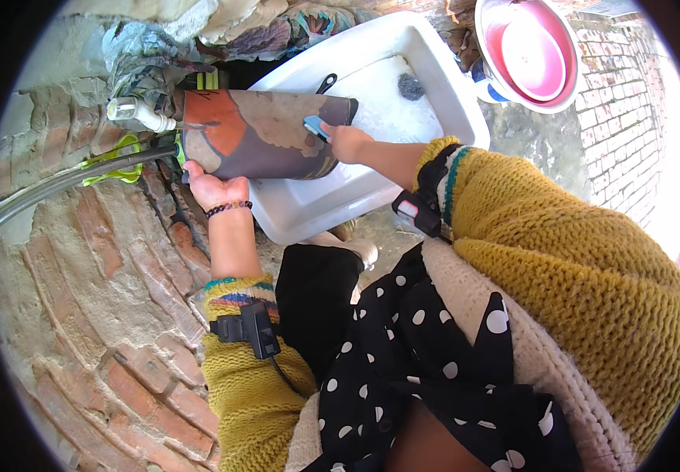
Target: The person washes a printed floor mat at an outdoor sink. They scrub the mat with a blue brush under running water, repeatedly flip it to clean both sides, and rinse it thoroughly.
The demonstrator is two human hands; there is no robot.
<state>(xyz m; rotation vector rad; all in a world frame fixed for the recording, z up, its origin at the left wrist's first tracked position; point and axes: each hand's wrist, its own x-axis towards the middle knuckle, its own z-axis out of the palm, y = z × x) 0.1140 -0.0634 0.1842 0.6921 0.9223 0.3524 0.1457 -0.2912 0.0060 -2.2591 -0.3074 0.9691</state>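
Note:
A mat (275,127) with orange, grey and beige patches lies over the left part of a white sink basin (322,209). My left hand (213,187) grips the mat's lower left edge, palm up. With my right hand (349,143) I hold a small blue brush (315,125) against the mat near its right end. A white tap (139,113) points over the mat's left end, and a thin stream seems to come from it. Inside the basin lie a scouring pad (411,87) and a black-handled tool (326,84), partly hidden by the mat.
A rough brick wall (104,283) runs along the left, with a grey hose (80,183) and a green plastic holder (117,162) before it. Pink and white basins (533,59) stand at the upper right, beside a whitish brick wall (617,106). Plastic bags (139,56) hang behind the tap.

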